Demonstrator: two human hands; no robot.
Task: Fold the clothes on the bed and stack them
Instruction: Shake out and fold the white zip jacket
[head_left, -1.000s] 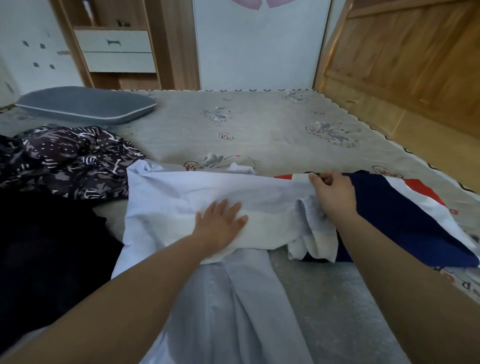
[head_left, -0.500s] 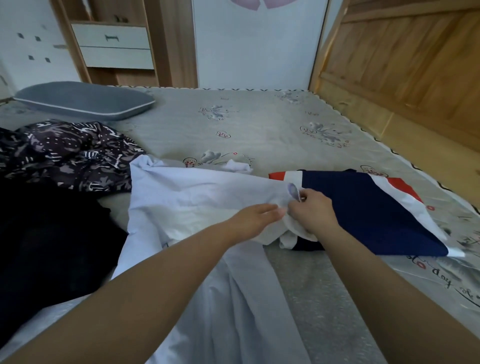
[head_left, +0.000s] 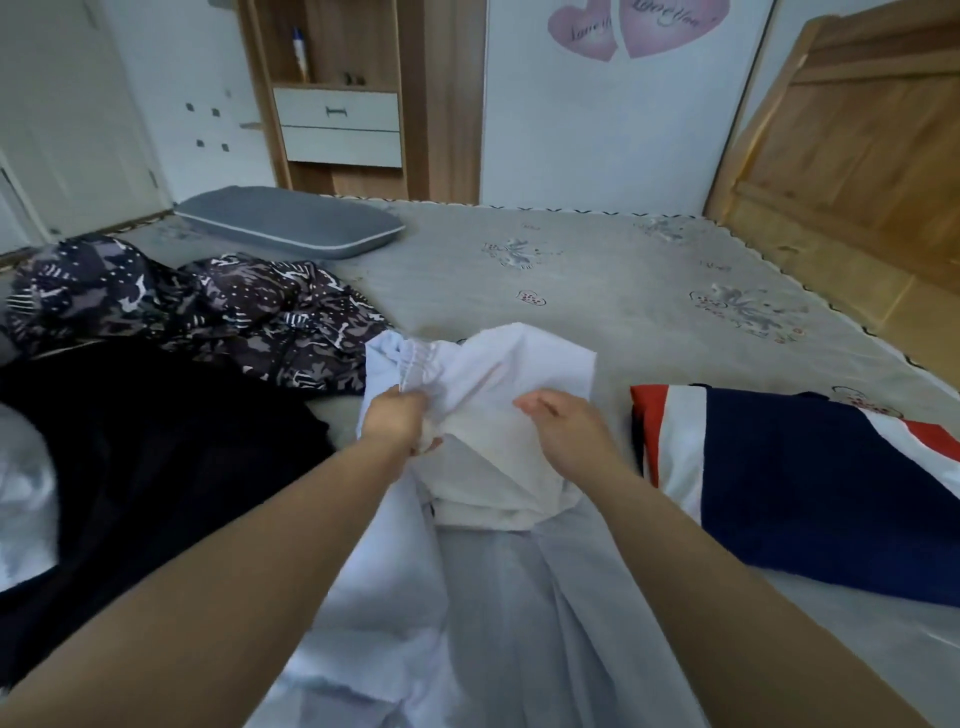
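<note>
A pale white-lilac garment (head_left: 493, 571) lies in front of me on the bed, its upper part folded over into a narrow bundle. My left hand (head_left: 397, 423) grips the gathered elastic edge at the bundle's left side. My right hand (head_left: 566, 423) rests flat on the folded cloth with its fingers straight. A folded navy, white and red garment (head_left: 810, 483) lies just to the right, apart from the white one. A dark patterned garment (head_left: 208, 312) and a black garment (head_left: 145, 467) sit unfolded at the left.
The grey printed bed sheet (head_left: 623, 291) stretches bare behind the clothes. A grey pillow (head_left: 291, 221) lies at the far left of the bed. A wooden headboard (head_left: 857, 145) runs along the right side, and a cabinet with white drawers (head_left: 340, 124) stands beyond the bed.
The white garment's right side has been folded over to the left, off the navy garment. My left hand moved left and took hold of the elastic edge; my right hand opened flat on the fold.
</note>
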